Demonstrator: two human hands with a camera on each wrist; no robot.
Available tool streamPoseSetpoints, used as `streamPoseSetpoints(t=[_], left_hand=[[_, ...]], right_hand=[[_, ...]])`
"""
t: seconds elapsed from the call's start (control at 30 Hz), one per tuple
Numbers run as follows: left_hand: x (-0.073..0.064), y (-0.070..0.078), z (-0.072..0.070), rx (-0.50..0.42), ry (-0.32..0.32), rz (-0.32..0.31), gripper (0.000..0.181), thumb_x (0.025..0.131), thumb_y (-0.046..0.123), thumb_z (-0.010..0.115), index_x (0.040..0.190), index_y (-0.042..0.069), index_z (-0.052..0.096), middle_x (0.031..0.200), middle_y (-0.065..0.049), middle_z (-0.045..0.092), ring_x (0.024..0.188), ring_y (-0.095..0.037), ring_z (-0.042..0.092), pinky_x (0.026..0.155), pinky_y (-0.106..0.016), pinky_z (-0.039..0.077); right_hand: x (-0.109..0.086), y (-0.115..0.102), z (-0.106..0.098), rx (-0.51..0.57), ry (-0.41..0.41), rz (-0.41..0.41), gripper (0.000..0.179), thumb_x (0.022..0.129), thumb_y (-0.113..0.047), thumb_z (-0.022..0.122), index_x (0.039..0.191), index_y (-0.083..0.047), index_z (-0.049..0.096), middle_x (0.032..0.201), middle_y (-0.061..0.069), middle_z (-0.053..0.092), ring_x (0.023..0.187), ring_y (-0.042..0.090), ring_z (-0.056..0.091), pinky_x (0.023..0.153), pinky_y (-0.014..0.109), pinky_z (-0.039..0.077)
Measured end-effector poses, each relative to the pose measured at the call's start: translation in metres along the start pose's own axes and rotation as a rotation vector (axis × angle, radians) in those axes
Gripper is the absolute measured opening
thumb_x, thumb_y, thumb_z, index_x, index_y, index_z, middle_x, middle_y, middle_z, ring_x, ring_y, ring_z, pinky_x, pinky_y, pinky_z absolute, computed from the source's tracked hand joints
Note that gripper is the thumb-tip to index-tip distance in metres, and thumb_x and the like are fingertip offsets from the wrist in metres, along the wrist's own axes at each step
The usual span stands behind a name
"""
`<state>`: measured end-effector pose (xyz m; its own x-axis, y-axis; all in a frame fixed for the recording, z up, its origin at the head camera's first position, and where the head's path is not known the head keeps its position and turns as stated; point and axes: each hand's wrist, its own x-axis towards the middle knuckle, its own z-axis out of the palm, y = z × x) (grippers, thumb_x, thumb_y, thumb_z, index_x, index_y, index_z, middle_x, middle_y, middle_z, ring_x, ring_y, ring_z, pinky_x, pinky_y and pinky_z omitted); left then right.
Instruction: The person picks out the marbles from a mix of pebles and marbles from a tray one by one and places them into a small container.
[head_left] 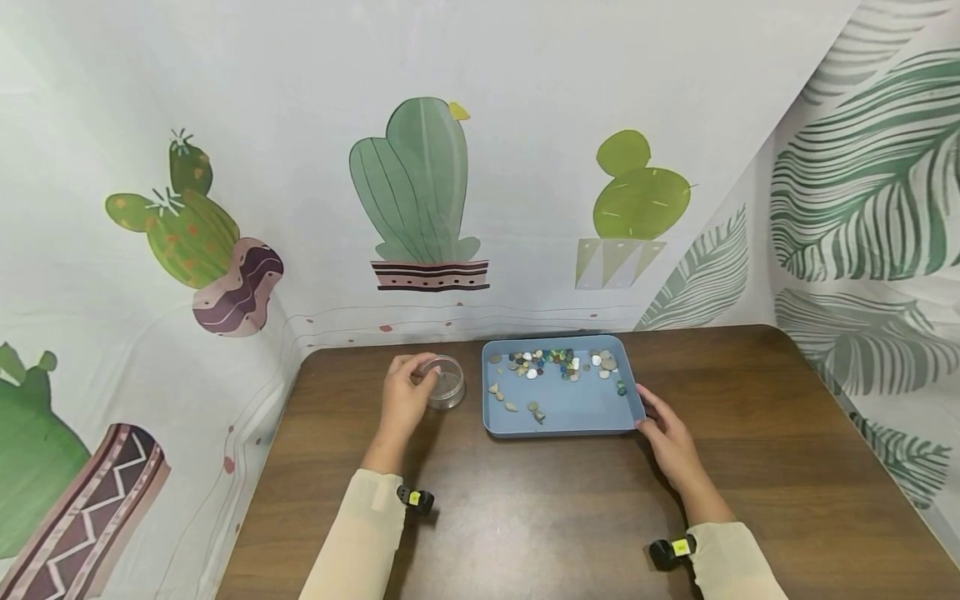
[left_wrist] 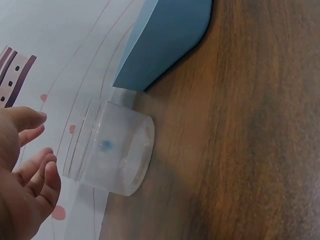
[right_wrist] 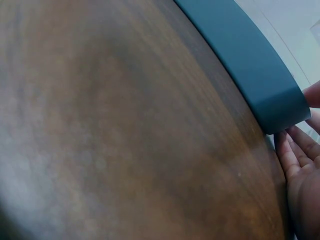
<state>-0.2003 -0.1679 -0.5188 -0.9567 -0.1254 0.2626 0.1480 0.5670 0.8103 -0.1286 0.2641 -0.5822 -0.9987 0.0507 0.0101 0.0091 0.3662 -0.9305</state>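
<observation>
A small clear round jar stands on the table left of the tray. Over its rim my left hand hovers, thumb and fingertips apart and loosely bent; in the left wrist view a gap shows between fingers and jar. Through the jar wall a small blurred blue-green spot is visible. My right hand grips the near right corner of a shallow blue tray, thumb and fingers at its edge. Inside lie several pebbles and glass marbles, mostly along the far side, with one green marble near the right wall.
The brown wooden table ends at a white wall covering printed with cacti and leaves, close behind the tray and jar. Pale stones lie in the tray's left part. Each wrist wears a small black camera.
</observation>
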Motion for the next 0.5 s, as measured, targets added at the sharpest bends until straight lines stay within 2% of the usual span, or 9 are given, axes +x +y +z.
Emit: streamPoseSetpoints(t=[0.23, 0.4, 0.5], left_hand=[[-0.0010, 0.0028, -0.0013, -0.019, -0.007, -0.026, 0.029, 0.093, 0.025, 0.072, 0.120, 0.014, 0.072, 0.118, -0.009, 0.059, 0.103, -0.023, 0.059, 0.082, -0.035, 0.052], [-0.0014, 0.0043, -0.0006, -0.038, 0.001, -0.021, 0.028, 0.093, 0.023, 0.072, 0.119, 0.014, 0.072, 0.118, -0.014, 0.060, 0.103, -0.031, 0.062, 0.081, -0.034, 0.052], [-0.0013, 0.0047, 0.0011, -0.039, 0.014, -0.002, 0.027, 0.092, 0.020, 0.072, 0.118, 0.014, 0.073, 0.114, -0.014, 0.063, 0.099, -0.031, 0.064, 0.078, -0.032, 0.052]], right_hand=[[0.0022, 0.0018, 0.0006, 0.019, 0.004, 0.013, 0.058, 0.102, -0.005, 0.049, 0.157, -0.017, 0.037, 0.160, 0.016, 0.039, 0.134, 0.029, 0.043, 0.090, -0.001, 0.037], [0.0028, 0.0021, 0.0007, 0.011, 0.002, 0.029, 0.057, 0.103, -0.005, 0.048, 0.157, -0.016, 0.036, 0.160, 0.017, 0.038, 0.134, 0.028, 0.043, 0.090, -0.001, 0.036], [0.0021, 0.0017, 0.0006, 0.008, 0.004, 0.034, 0.057, 0.103, -0.006, 0.048, 0.157, -0.017, 0.036, 0.160, 0.016, 0.039, 0.134, 0.027, 0.044, 0.090, -0.001, 0.037]])
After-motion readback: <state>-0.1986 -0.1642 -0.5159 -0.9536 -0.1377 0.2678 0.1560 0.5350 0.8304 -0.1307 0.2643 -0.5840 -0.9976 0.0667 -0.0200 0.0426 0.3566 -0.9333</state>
